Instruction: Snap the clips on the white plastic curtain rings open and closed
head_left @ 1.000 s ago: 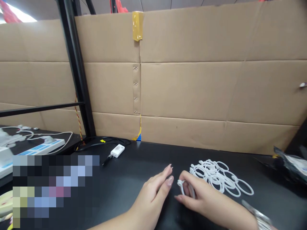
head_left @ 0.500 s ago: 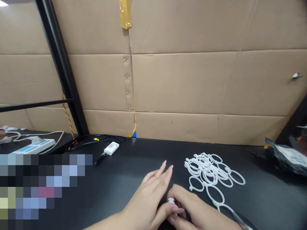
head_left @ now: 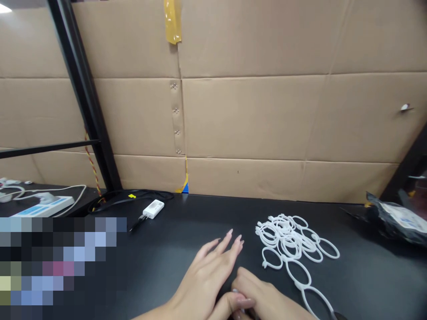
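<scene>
A mostly hidden white piece (head_left: 235, 290) sat in the curled right hand (head_left: 263, 295), toward the near edge of the table (head_left: 160, 258). The left hand (head_left: 208, 275) was spread, thumb across the right; whether it pinched anything I couldn't tell. White rings (head_left: 298, 261) lay farther right.

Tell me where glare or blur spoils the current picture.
In the head view, a bright light washes out the top-left corner, yellow tape glints, and a pixelated patch hides the lower left; the white rings read fairly sharp.
</scene>
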A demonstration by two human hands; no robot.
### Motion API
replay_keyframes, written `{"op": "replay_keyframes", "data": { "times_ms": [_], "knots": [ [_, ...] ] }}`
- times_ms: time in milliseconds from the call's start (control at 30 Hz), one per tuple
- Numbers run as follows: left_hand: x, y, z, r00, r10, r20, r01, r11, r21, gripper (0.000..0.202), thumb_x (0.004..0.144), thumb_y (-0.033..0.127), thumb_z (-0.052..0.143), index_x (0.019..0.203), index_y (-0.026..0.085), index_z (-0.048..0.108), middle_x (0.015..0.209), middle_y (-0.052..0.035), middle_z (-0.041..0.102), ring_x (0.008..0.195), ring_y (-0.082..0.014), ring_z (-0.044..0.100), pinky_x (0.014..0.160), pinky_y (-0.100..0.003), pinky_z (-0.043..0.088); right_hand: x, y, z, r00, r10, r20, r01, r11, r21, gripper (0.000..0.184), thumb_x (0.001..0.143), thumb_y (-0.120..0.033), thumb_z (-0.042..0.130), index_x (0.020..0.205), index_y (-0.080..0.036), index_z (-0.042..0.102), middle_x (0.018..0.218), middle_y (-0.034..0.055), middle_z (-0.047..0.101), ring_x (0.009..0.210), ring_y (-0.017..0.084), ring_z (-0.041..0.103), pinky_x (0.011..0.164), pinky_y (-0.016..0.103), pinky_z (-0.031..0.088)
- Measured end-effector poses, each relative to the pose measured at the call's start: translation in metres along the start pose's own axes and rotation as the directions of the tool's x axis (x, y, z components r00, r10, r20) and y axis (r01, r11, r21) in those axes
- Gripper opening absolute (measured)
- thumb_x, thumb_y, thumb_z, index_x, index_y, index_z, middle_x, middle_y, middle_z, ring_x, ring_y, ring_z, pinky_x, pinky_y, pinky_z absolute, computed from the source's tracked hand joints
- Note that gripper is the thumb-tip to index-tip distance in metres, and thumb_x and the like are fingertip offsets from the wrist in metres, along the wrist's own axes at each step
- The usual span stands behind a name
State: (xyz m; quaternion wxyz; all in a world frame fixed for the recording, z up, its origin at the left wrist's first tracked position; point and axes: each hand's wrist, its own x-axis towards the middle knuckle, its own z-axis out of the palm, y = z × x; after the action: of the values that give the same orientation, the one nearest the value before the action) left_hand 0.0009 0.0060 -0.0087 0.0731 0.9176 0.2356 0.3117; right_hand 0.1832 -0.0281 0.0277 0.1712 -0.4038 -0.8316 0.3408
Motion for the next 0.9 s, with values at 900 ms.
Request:
{"op": "replay_keyframes", "data": {
  "times_ms": [900],
  "knots": [
    [0.008, -0.005, -0.005, 0.733, -0.680, 0.017, 0.528, 0.553, -0.644, 0.039, 0.091, 0.051, 0.040, 0.123, 0.033, 0.053, 0.136, 0.0027, 0.050, 0.130, -0.0198, 0.038, 0.112, -0.042, 0.024, 0.002, 0.034, -0.053, 0.947, -0.135, -0.291, 0.058, 0.964, -0.259, 0.049, 0.091, -0.031, 0.050, 0.137, -0.029, 0.032, 0.140, 0.0033, 0.038, 0.126, 0.018, 0.036, 0.106, 0.033, 0.029]
  ]
}}
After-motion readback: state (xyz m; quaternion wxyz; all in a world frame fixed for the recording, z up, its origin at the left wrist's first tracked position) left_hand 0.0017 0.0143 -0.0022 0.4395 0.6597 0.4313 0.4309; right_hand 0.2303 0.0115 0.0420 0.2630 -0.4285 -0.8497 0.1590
